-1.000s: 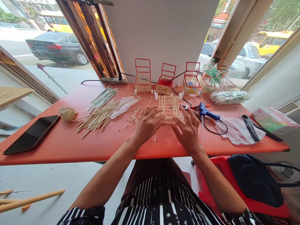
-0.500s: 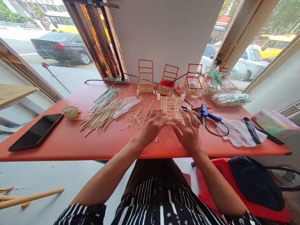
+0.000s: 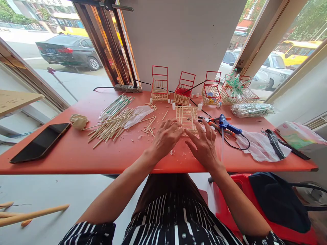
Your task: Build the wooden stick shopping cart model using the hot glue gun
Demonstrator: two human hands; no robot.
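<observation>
Both my hands rest at the near edge of a small lattice frame (image 3: pixel 186 115) made of pale wooden sticks, which lies on the orange table (image 3: pixel 76 153). My left hand (image 3: pixel 165 137) has its fingers spread, with the fingertips touching the frame's near left corner. My right hand (image 3: pixel 204 144) is spread too, its fingers reaching the frame's near right side. Neither hand grips anything. A pile of loose wooden sticks (image 3: pixel 112 126) lies to the left.
A blue glue gun (image 3: pixel 226 124) with a black cord lies right of the frame, beside pliers (image 3: pixel 208 119). Three red-topped stick baskets (image 3: pixel 159 85) and another with green ribbon stand at the back. A phone (image 3: pixel 41 142) lies far left, white cloth (image 3: pixel 255 146) and black cutters (image 3: pixel 274 143) on the right.
The view has shifted slightly. My right hand has drawn back a little towards me, and my left fingers have curled slightly at the frame's corner.
</observation>
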